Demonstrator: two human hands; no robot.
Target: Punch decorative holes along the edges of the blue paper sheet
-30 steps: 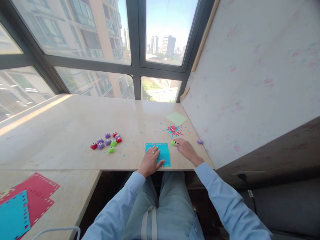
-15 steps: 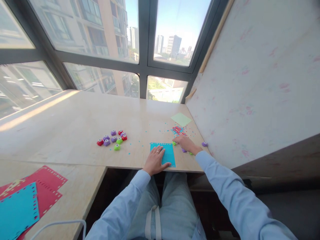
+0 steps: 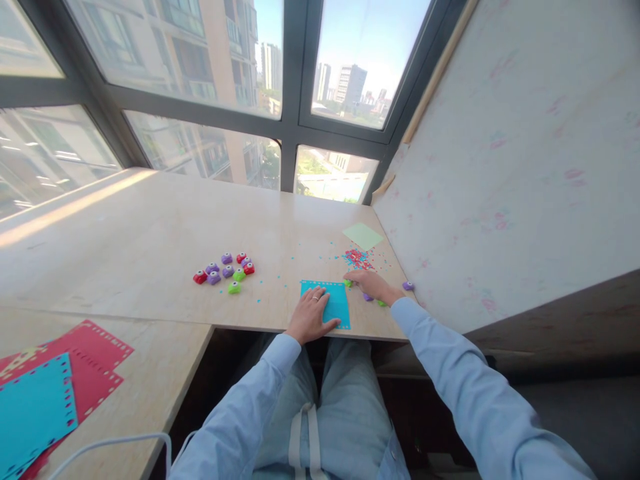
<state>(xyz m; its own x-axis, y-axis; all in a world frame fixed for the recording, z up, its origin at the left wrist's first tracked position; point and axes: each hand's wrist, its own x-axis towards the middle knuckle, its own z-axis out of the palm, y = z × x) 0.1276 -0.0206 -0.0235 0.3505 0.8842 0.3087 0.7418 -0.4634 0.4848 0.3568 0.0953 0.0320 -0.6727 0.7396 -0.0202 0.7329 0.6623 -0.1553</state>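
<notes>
Left hand (image 3: 310, 313) lies on blue paper (image 3: 339, 305), right hand (image 3: 374, 285) seemingly on green punch (image 3: 348, 283).

Apparently a home rm, floral wallpaper (image 3: 530, 127), lg. windows (image 3: 291, 127), apt. bldg. (image 3: 217, 50) outside, pale desktop (image 3: 170, 217) below

Bright daylight comes through the window (image 3: 365, 40), bleaching the lower pane (image 3: 333, 175) almost white and laying a sunlit strip (image 3: 75, 208) along the left of the desk (image 3: 165, 220). Beneath the desk it is dark — detail sinks into black. The wide lens stretches the edges, the frame (image 3: 293, 100) slanting outward at both sides — and the paper bits (image 3: 359, 259) look soft.
</notes>
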